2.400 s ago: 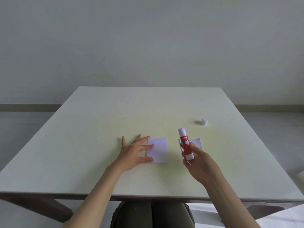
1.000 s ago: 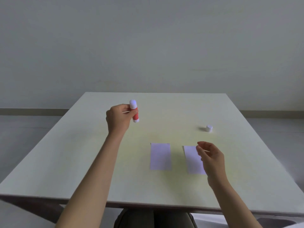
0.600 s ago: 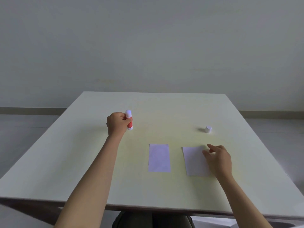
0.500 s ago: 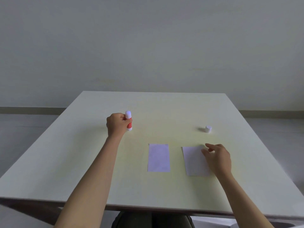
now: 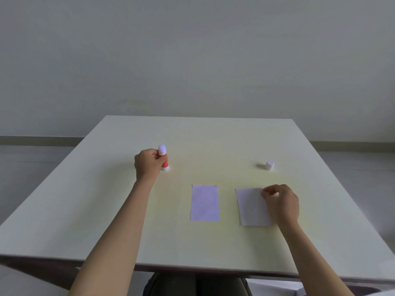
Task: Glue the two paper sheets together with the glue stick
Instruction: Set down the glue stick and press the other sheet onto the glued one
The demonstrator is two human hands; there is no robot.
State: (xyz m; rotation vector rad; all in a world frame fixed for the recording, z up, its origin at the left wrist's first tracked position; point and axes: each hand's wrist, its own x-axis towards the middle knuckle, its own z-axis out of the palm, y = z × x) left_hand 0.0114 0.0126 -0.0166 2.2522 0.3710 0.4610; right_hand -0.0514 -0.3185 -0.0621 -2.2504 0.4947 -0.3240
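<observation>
Two small white paper sheets lie side by side on the table, the left sheet [image 5: 204,202] untouched and the right sheet [image 5: 251,207] partly under my right hand [image 5: 281,202]. That hand rests on the sheet's far right corner with thumb and fingers pinched at its edge. My left hand [image 5: 148,163] is closed around the red glue stick [image 5: 164,160], which stands upright on the table with its uncapped white tip up. The white cap [image 5: 270,165] sits alone at the right.
The pale table [image 5: 106,210] has its front edge close to my body. My knees [image 5: 192,285] show below that edge. A plain wall and floor lie beyond the far edge.
My left hand took the glue stick from my right, carried it far left and set it down upright. My right hand dropped onto the right sheet and curled its fingers at the corner.
</observation>
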